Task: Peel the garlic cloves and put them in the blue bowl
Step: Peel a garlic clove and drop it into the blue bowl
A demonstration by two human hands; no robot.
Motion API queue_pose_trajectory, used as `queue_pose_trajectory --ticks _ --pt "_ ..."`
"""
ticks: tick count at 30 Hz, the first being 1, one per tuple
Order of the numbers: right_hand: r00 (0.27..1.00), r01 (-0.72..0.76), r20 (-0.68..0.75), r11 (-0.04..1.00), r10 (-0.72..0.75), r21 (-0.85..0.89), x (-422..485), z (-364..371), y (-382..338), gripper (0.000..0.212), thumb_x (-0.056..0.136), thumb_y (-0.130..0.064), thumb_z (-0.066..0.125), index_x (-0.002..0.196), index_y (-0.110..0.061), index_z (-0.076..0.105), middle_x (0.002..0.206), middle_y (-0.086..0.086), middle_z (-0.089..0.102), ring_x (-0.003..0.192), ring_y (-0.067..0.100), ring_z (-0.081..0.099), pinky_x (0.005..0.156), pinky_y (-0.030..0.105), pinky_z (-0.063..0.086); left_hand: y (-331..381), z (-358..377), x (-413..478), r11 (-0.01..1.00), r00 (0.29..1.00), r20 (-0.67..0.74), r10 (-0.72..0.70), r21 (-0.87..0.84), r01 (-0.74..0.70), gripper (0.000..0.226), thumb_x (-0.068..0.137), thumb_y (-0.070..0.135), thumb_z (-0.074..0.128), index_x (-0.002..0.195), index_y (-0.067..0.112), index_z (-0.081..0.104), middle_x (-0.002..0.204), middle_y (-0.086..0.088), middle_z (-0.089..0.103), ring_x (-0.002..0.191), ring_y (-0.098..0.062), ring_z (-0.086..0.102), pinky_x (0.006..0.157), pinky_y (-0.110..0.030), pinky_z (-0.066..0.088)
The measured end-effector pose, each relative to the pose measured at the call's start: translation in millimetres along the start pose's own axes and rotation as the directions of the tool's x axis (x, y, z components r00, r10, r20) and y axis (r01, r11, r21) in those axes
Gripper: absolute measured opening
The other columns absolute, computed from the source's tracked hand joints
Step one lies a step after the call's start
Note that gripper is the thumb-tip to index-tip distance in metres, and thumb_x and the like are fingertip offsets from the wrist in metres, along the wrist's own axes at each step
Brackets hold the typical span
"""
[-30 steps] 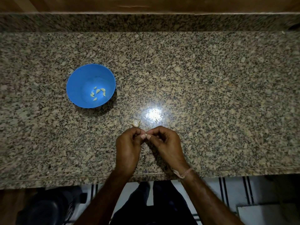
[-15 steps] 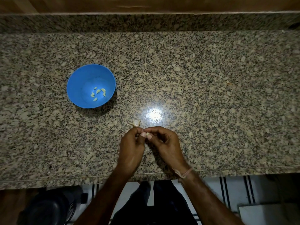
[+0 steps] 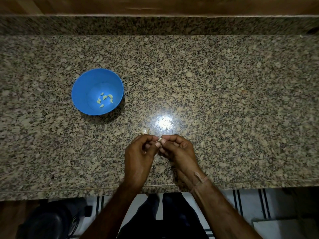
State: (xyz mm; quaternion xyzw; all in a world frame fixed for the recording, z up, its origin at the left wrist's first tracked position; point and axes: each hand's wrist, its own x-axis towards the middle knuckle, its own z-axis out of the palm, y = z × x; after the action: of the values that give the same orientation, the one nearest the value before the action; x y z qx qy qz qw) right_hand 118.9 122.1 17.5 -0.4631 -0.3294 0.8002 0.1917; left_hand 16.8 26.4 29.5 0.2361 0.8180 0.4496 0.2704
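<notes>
a garlic clove is pinched between the fingertips of the left hand and the right hand, which are held close together over the near middle of the granite counter; only a pale end of it is seen, so its long axis cannot be told. just beyond the hands at 11 o'clock a garlic piece is laid on the counter, long axis running 9 to 3, thin tip pointed to 9 o'clock. the blue bowl is set at 10 o'clock from the hands, well apart, with peeled cloves (small, pale yellow) lying in its bottom.
</notes>
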Motion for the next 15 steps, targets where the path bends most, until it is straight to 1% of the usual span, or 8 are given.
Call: queue_pose_trajectory --ticks 4,7,9,11,12,13,15 --pt "1.0 -0.024 -0.014 0.999 0.023 -0.041 0.5 -1.0 2.0 0.007 0.092 -0.003 0.075 0.098 -0.005 0.076 0.095 0.017 0.078 0.088 0.023 0.072 0.078 0.03 0.059 1.1 -2.3 0.9 0.986 0.994 -0.028 0.11 0.129 -0.105 0.006 0.095 0.02 0.073 0.099 0.021 0.077 0.092 0.011 0.071 0.082 -0.006 0.066 0.072 -0.036 0.056" --pt "1.0 -0.001 -0.019 0.998 -0.001 -0.062 -1.0 -1.0 2.7 0.006 0.091 -0.003 0.076 0.097 -0.003 0.076 0.098 0.021 0.078 0.088 0.027 0.07 0.082 0.037 0.056 1.5 -3.0 0.0 0.968 0.987 -0.024 0.162 0.198 -0.154 0.008 0.094 0.024 0.072 0.099 0.02 0.077 0.091 0.011 0.069 0.08 -0.007 0.064 0.07 -0.037 0.055" --pt "0.999 0.04 -0.011 0.996 -0.041 -0.079 -1.6 -1.8 3.7 0.01 0.09 -0.003 0.078 0.099 0.0 0.076 0.1 0.024 0.077 0.093 0.036 0.072 0.089 0.044 0.057 2.1 -3.7 -1.1 0.964 0.985 -0.027 0.17 0.212 -0.161 0.016 0.091 0.034 0.065 0.097 0.022 0.076 0.091 0.012 0.068 0.081 -0.01 0.064 0.069 -0.039 0.055" --pt "0.996 0.085 0.01 0.992 -0.084 -0.093 -1.6 -2.7 5.2 0.01 0.089 -0.004 0.08 0.098 -0.001 0.077 0.102 0.025 0.076 0.104 0.046 0.072 0.097 0.052 0.058 2.2 -4.9 -1.4 0.966 0.986 -0.023 0.167 0.206 -0.159 0.024 0.088 0.04 0.06 0.096 0.024 0.075 0.09 0.012 0.068 0.083 -0.012 0.065 0.07 -0.041 0.055" --pt "0.995 0.102 0.021 0.989 -0.1 -0.104 -1.1 -3.2 5.8 0.009 0.089 -0.005 0.08 0.097 -0.002 0.078 0.102 0.026 0.076 0.107 0.049 0.071 0.099 0.055 0.057 2.8 -5.4 -1.1 0.968 0.987 -0.02 0.159 0.2 -0.152 0.025 0.086 0.042 0.059 0.095 0.024 0.075 0.09 0.012 0.068 0.083 -0.011 0.065 0.071 -0.042 0.055" --pt "0.994 0.107 0.029 0.988 -0.104 -0.111 -0.7 -3.7 5.9 0.009 0.089 -0.006 0.08 0.097 -0.003 0.078 0.102 0.026 0.076 0.107 0.051 0.07 0.099 0.056 0.057 3.6 -5.9 -0.8 0.971 0.989 -0.017 0.149 0.193 -0.143 0.025 0.085 0.042 0.059 0.093 0.025 0.075 0.089 0.012 0.068 0.083 -0.01 0.065 0.071 -0.042 0.055" --pt "0.997 0.078 0.038 0.99 -0.074 -0.114 0.4 -5.4 4.2 0.009 0.09 -0.005 0.079 0.098 -0.001 0.078 0.102 0.027 0.075 0.099 0.047 0.071 0.096 0.053 0.056 4.5 -6.3 -0.7 0.975 0.992 -0.009 0.129 0.183 -0.126 0.023 0.083 0.042 0.058 0.092 0.026 0.074 0.088 0.012 0.067 0.083 -0.009 0.064 0.072 -0.042 0.055"
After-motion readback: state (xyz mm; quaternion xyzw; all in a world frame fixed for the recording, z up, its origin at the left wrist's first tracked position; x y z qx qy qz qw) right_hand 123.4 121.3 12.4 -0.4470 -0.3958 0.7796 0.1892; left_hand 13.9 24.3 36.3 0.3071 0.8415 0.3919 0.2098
